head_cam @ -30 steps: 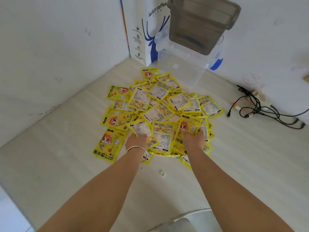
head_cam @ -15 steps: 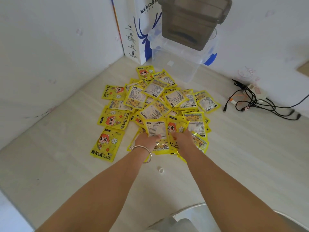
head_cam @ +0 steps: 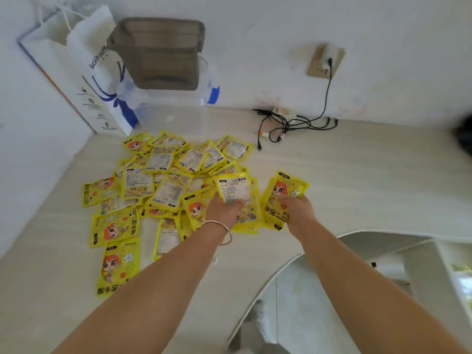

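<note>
A heap of yellow hand-warmer packets (head_cam: 163,180) lies spread on the pale table (head_cam: 357,180). My left hand (head_cam: 224,209), with a silver bangle at the wrist, grips a small stack of packets (head_cam: 236,198) whose printed white back faces up. My right hand (head_cam: 297,209) grips another stack of packets (head_cam: 283,198) with the cartoon face up, held just right of the heap. Both stacks are lifted slightly off the table at the heap's right edge.
A clear plastic box (head_cam: 176,111) with a grey-brown tub (head_cam: 161,54) on top stands at the back against the wall, beside a white and blue paper bag (head_cam: 94,72). Black cables (head_cam: 288,125) lie at the back right, under a wall socket (head_cam: 325,62). The table's curved edge (head_cam: 281,272) runs at the lower right.
Both hands have gathered packets from the front of the heap and lifted them to the right, the stacks now apart. The camera has tilted up and swung right.
</note>
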A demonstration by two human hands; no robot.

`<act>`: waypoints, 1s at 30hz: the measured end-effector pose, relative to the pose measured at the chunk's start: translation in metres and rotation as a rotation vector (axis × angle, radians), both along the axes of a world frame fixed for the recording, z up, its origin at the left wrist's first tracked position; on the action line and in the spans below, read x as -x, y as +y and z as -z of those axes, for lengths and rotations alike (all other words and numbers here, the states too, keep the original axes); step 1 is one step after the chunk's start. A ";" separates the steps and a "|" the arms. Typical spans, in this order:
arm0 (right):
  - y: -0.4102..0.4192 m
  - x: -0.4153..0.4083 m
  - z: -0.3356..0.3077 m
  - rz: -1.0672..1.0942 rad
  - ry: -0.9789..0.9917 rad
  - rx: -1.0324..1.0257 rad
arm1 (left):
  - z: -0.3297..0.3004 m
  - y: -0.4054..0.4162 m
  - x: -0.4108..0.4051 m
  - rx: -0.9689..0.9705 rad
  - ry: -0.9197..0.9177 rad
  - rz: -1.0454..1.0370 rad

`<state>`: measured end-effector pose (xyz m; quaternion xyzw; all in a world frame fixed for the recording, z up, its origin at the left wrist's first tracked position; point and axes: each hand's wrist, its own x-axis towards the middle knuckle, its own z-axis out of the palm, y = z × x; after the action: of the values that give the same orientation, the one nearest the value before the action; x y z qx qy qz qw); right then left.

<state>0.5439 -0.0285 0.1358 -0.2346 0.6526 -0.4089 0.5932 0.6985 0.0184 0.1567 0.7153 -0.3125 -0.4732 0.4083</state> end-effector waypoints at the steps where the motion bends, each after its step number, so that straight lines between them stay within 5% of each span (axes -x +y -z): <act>1: 0.005 0.017 -0.002 0.033 0.005 0.004 | -0.001 -0.004 0.017 0.000 0.007 0.056; 20: 0.137 0.390 -0.004 0.735 -0.071 -0.075 | 0.017 0.005 0.415 -0.039 0.016 0.775; 30: 0.169 0.512 0.047 0.850 -0.095 -0.283 | 0.056 -0.001 0.553 -0.146 -0.292 1.175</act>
<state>0.0315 0.1405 0.0887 0.1566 0.7126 -0.5334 0.4279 0.1459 0.0177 0.1012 0.5068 -0.6744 -0.5366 -0.0185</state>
